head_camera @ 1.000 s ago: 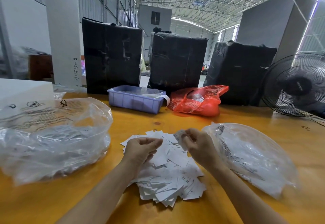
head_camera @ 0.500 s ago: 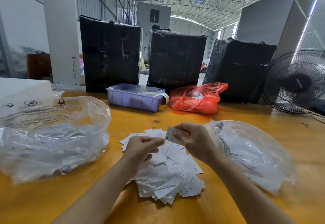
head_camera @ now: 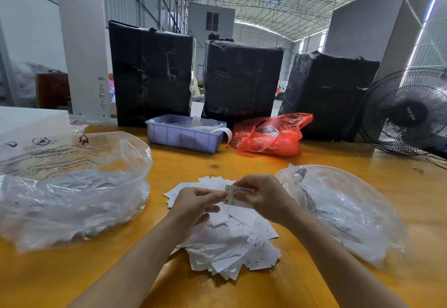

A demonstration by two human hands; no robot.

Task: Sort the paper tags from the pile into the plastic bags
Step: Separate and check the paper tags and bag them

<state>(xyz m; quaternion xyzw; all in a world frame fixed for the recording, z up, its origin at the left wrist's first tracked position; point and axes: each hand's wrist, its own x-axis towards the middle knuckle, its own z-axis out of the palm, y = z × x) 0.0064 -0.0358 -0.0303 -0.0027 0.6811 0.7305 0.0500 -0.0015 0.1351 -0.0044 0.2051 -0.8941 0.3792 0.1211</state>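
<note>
Obs.: person is holding one paper tag (head_camera: 238,195) above the pile (head_camera: 232,242) at the middle of the table (head_camera: 242,162). Right hand (head_camera: 263,199) is pinching the tag between thumb and fingertips; left hand (head_camera: 196,207) is closing thumb and forefinger on the tag's left edge, other fingers curled.

Handling, judged: tags are looking light, thin, bendy, prone to sliding and sticking in layers. An edge pinch is suiting best.

Clear bags are lying left (head_camera: 72,186) and right (head_camera: 343,211) of the pile.
</note>
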